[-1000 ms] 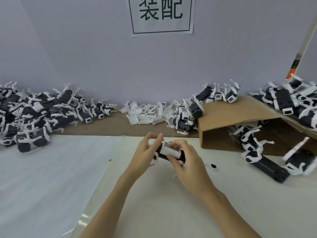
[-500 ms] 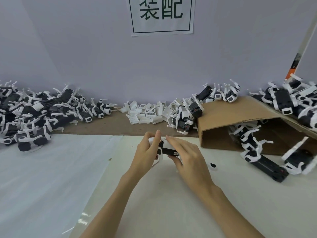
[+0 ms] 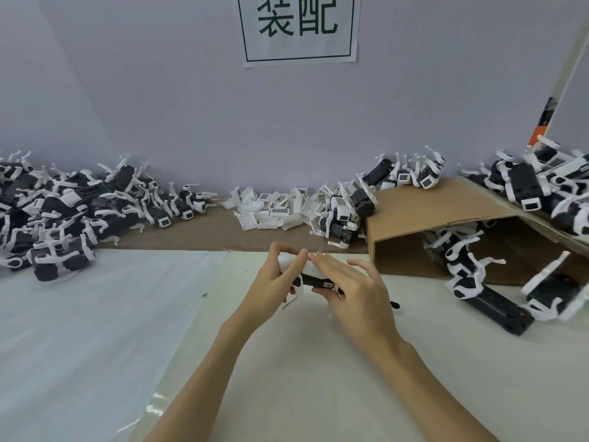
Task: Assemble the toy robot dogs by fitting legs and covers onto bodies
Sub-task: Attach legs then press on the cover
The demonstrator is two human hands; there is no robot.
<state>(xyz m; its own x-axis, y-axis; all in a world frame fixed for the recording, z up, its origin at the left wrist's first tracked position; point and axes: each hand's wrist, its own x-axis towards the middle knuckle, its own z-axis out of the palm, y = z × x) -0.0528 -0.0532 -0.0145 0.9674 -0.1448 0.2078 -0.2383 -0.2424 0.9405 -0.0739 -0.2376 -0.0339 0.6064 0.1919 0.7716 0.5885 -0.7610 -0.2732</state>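
Over the table, left hand [image 3: 271, 282] grips toy dog [image 3: 314, 279]; right fingers [image 3: 331, 269] seemingly flat atop.

One head-worn camera looks forward and down across the counter [image 3: 95, 330] toward the wall [image 3: 159, 106], close above both forearms.

The toy dog [image 3: 314, 279] at centre is black with a white cover. Heaps at nine o'clock [image 3: 63, 215] and three o'clock [image 3: 541, 193] — black and white too. White covers [image 3: 271, 212] bear barcode stripes. Brown cardboard [image 3: 446, 218]; lilac wall [image 3: 191, 106] — dark green characters on a white sign [image 3: 299, 27] at twelve.
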